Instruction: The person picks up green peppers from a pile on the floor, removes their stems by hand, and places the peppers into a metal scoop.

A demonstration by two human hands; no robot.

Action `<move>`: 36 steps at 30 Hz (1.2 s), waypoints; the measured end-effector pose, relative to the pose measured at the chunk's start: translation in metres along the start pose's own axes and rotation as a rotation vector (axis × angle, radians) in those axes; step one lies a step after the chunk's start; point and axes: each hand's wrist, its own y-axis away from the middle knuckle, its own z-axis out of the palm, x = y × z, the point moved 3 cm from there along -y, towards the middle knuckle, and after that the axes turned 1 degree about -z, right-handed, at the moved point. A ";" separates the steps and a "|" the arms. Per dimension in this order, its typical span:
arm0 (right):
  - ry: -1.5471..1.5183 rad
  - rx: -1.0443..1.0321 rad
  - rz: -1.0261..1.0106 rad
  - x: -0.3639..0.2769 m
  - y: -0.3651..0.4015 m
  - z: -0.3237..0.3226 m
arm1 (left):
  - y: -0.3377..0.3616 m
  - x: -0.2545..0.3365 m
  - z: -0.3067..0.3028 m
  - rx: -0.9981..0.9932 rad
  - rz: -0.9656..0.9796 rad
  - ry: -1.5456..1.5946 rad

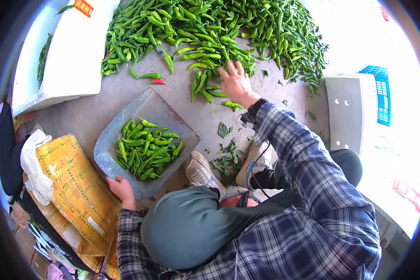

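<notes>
Grey, scuffed scoop [184, 135], lying on the concrete floor [182, 86] ahead of my left knee, wide mouth facing away from me. Contents: a loose heap of green peppers [147, 151], set toward the near half; the far half shows bare surface.

Left hand [121, 187]: clamped on the scoop's near left rim, thumb over the edge. The undersides of the fingers are hidden.

Right hand [237, 85]: fingers apart and spread, palm down, fingertips at the near edge of the large pepper pile [205, 28]. Contact with individual peppers cannot be told. The pile spreads across the far floor. A few peppers lie nearer, below and to the left of this hand.

Strays: one red pepper [158, 82] just beside a green one, between the pile and the scoop. Loose leaves [228, 158] lie between my two shoes [201, 171].

Surroundings: white box [86, 56] at far left, greenery inside; yellow taped package [79, 182] left of the scoop, white cloth [36, 165] draped on its corner. At right, a white container [345, 112] standing by a blue crate [382, 95]. Lower left edge: another person's hand [19, 214], well apart from mine.
</notes>
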 end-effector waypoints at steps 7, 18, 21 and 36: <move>-0.340 0.062 -0.314 0.018 0.024 -0.002 | -0.001 -0.004 0.001 -0.009 0.007 -0.031; -0.060 -0.162 0.075 0.009 0.009 0.007 | -0.003 -0.013 0.004 -0.019 0.006 -0.032; -0.088 -0.108 -0.034 -0.011 0.024 0.018 | -0.004 -0.012 0.005 0.012 0.082 0.010; 0.021 0.033 0.099 0.047 -0.037 -0.006 | -0.003 -0.009 0.003 -0.020 -0.012 -0.090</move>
